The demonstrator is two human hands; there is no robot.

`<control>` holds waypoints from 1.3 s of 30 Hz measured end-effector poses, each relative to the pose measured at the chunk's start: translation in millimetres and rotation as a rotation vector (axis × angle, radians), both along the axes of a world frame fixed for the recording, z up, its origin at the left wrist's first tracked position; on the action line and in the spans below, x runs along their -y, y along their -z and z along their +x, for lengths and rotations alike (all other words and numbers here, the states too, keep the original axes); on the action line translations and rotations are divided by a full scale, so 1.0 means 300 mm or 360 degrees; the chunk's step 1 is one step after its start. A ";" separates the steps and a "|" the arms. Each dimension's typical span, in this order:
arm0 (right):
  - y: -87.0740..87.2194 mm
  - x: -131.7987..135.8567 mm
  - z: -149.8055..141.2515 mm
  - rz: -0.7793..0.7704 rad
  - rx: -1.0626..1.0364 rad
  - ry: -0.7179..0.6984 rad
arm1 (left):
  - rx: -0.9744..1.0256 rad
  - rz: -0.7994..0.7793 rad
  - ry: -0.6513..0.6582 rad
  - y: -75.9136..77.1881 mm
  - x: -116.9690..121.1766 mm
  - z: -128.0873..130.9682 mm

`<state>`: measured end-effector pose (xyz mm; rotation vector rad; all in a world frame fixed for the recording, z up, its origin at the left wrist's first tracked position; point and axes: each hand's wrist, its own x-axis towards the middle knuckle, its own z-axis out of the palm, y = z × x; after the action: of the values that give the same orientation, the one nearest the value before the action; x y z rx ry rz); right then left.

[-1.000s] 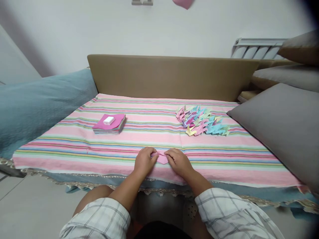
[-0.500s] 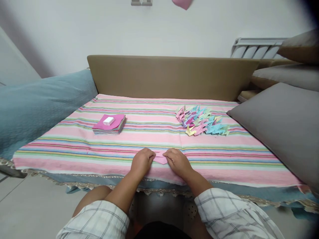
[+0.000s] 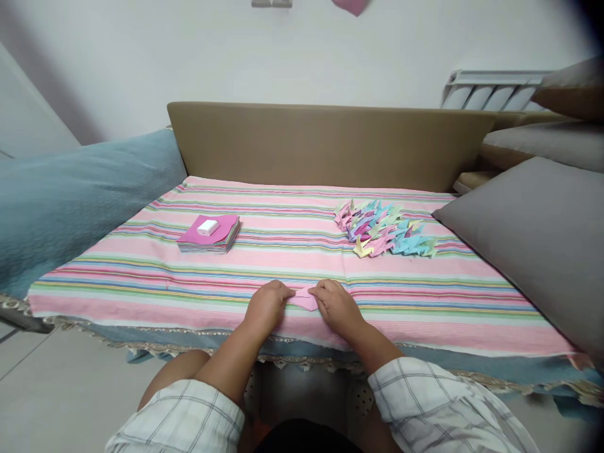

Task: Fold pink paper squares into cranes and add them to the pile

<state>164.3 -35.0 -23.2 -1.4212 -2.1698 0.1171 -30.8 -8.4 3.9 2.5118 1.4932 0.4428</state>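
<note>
Forearms (image 3: 231,362) angle inward, the left grip (image 3: 267,308) and right grip (image 3: 336,309) pinching close together.

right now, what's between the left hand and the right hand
In the head view, a folded pink paper lies between the left hand and the right hand, held by both, against the striped cloth.

Beyond the hands (image 3: 267,307), the striped cloth (image 3: 287,236) leaves a free mid-frame lane between the paper stack (image 3: 224,232) at left and folded-paper pile (image 3: 379,230) at right; a grey cushion (image 3: 533,245) blocks the right edge.
</note>
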 end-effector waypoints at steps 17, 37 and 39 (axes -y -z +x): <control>-0.005 0.009 -0.014 0.0042 0.0102 0.0030 | 0.0092 -0.0078 -0.0166 -0.025 0.005 -0.018; 0.013 0.009 -0.023 0.0133 0.0232 -0.0011 | 0.0237 -0.0147 -0.0271 -0.020 0.016 -0.002; 0.018 0.008 -0.023 0.0141 0.0228 -0.0015 | 0.0214 -0.0106 -0.0250 -0.021 0.019 0.003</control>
<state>157.3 -37.3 -28.6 -1.4080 -2.2671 -0.0789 -29.8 -14.1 10.3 2.2752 1.6299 0.5644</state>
